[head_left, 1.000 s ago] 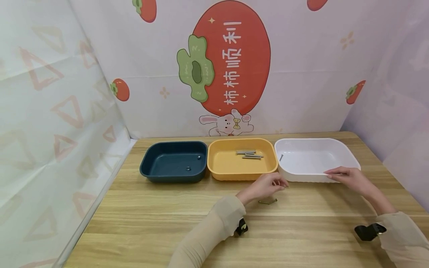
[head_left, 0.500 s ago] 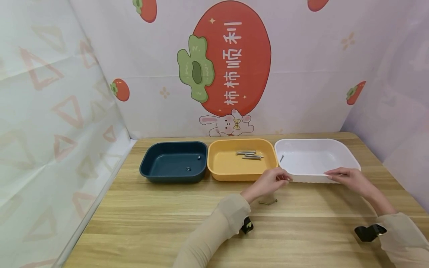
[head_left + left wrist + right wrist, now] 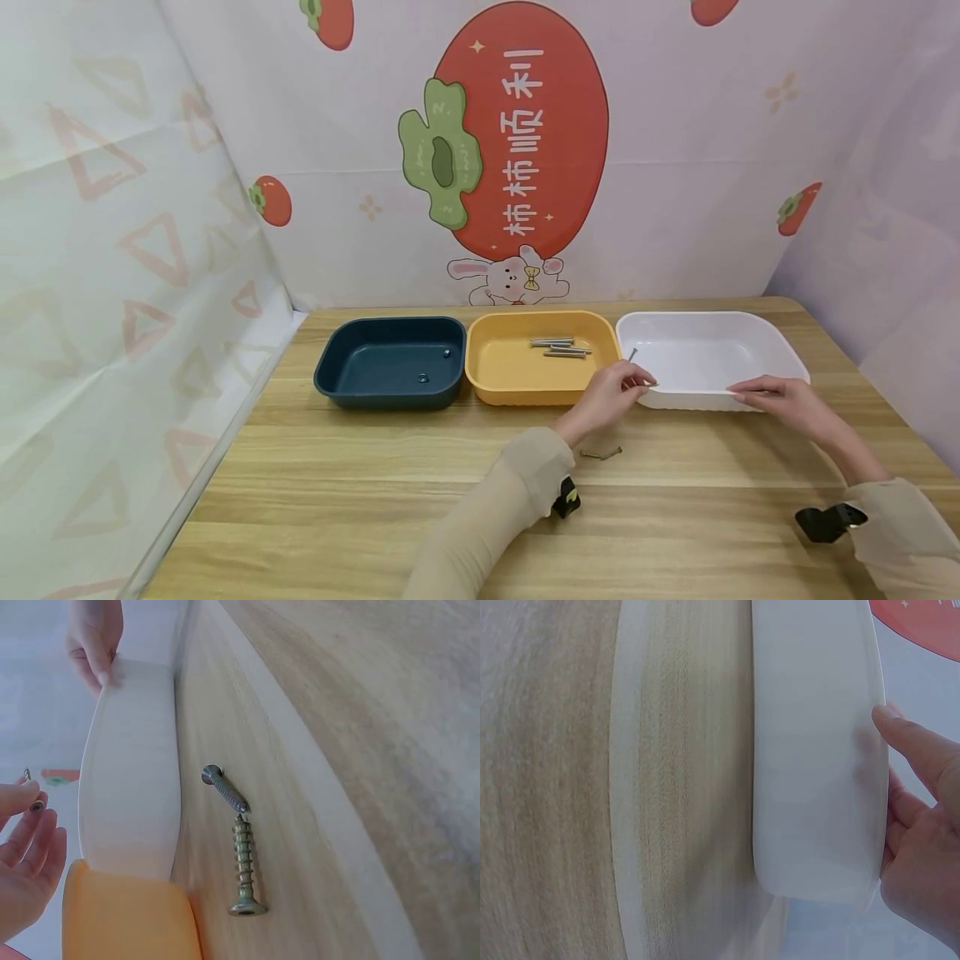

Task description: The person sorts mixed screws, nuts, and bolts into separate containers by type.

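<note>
My left hand (image 3: 606,398) is over the near left corner of the white tray (image 3: 697,402). It pinches a small screw (image 3: 36,805) between thumb and fingers, its head facing the left wrist camera. With thumb outside and fingers inside, my right hand (image 3: 787,406) holds the near rim of that tray on its right side. One small screw (image 3: 633,354) lies inside the white tray at the left. Below my left hand, two more lie end to end on the table: a brassy screw (image 3: 243,862) and a darker-looking screw (image 3: 225,789).
A yellow tray (image 3: 540,397) holding several long silver bolts (image 3: 562,352) stands left of the white one. Further left is a dark teal tray (image 3: 390,400) with two small nuts (image 3: 423,378). A printed cloth backdrop (image 3: 330,250) rises behind the wooden table (image 3: 337,500).
My left hand has moved right and up with the screw, from in front of the trays to above the white tray's near left corner. The right hand keeps its place.
</note>
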{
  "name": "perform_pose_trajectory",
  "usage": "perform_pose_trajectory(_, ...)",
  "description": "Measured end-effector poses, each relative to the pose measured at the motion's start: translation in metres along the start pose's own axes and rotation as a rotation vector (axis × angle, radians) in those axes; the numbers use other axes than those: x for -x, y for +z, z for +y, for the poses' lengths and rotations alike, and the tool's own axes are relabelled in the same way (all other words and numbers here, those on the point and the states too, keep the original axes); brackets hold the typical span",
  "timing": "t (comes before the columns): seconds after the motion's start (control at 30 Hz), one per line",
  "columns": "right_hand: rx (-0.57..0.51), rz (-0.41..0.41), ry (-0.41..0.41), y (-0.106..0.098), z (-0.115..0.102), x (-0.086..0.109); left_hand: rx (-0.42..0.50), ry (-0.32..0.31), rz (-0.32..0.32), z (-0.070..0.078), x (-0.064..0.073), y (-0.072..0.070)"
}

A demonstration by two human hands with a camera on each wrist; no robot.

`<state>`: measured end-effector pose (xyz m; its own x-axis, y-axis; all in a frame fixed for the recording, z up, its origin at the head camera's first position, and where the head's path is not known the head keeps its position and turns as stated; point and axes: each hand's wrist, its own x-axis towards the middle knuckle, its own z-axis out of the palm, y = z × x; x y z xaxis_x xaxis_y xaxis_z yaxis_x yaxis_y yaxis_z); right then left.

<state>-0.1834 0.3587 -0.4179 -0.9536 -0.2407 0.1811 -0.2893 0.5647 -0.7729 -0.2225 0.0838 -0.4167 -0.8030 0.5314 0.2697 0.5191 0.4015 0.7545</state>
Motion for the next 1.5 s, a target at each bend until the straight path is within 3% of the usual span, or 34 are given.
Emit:
perform_pose_trajectory(0.7, -0.039, -0.016, -0.023, 0.000, 0.002, 0.000, -0.028, -0.050, 0.036, -0.003, -0.015, 0.013)
perform_pose_trajectory(0.93, -0.012, -0.010, -0.013, 0.000, 0.001, 0.000, -0.105, -0.040, 0.042, -0.002, -0.021, 0.016)
perform_pose_trajectory(1.13, -0.010, -0.001, -0.027, 0.000, 0.002, 0.000, -0.147, -0.025, 0.008, -0.003, -0.025, 0.016)
perform_pose_trajectory(1.5, -0.035, -0.007, -0.045, 0.001, 0.003, -0.001, -0.048, -0.043, -0.007, -0.003, -0.011, 0.006)
